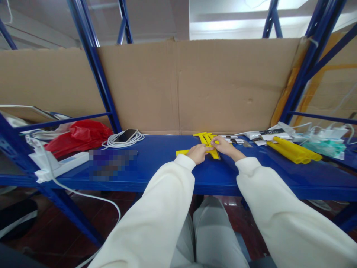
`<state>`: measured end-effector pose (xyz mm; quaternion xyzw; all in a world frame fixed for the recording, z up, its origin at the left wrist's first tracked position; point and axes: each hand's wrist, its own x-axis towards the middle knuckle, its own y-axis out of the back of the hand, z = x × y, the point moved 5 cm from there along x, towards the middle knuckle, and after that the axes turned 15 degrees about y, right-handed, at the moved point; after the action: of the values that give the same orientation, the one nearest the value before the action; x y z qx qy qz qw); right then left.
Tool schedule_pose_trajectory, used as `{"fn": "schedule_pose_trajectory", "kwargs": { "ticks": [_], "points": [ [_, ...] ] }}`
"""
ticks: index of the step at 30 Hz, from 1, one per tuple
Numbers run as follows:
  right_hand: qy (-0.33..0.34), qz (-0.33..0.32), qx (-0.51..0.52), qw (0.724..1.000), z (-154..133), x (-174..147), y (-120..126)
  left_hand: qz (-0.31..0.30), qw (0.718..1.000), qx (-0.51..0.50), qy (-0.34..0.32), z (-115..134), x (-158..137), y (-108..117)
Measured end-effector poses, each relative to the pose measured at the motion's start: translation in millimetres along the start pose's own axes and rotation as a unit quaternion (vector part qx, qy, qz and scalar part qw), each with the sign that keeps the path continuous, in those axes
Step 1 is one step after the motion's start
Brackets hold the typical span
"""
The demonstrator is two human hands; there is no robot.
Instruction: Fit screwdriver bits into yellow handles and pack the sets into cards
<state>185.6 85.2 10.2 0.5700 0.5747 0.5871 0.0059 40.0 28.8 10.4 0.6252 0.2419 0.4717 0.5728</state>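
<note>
Several flat yellow T-shaped pieces (204,138) lie side by side on the blue shelf in front of me. My left hand (198,153) reaches in from the left, its fingers closed on the yellow pieces. Bent fingers of my right hand (224,145) pinch at the same pieces from the right, and the fingertips of both hands nearly meet. Exactly what each fingertip grips is too small to make out. Another yellow strip (182,152) sticks out to the left from behind my left hand.
Yellow tubes (292,149) and small packets (272,134) lie to the right. At the left are a phone (127,135) on a coiled white cable (111,143), a red plastic bag (80,136) and a white power strip (67,163). A cardboard panel (178,85) closes off the back.
</note>
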Motion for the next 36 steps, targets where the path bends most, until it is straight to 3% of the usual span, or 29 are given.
{"fn": "schedule_pose_trajectory", "kwargs": {
  "ticks": [8,18,24,28,31,36],
  "points": [
    [-0.031,-0.004,0.006,1.0,-1.6,-1.2,0.2,-0.005,1.0,0.013,-0.005,0.0,0.0,-0.2],
    [0.017,-0.005,-0.001,1.0,5.7,-0.1,0.8,-0.007,1.0,0.012,-0.008,-0.7,-0.1,-0.8],
    [-0.008,0.094,0.042,0.995,13.7,-0.4,6.4,0.011,1.0,-0.006,0.013,-2.3,0.5,1.9],
    [-0.07,0.145,0.112,0.981,13.7,-1.8,11.6,0.037,0.997,-0.033,0.051,-6.7,1.9,7.5],
    [-0.133,0.109,0.229,0.958,6.1,-5.2,6.2,0.048,0.995,-0.044,0.078,-10.9,3.5,9.5],
    [-0.188,-0.025,0.395,0.899,-19.0,-14.6,-7.6,0.057,0.994,-0.052,0.079,-12.9,4.7,9.0]
  ]
}}
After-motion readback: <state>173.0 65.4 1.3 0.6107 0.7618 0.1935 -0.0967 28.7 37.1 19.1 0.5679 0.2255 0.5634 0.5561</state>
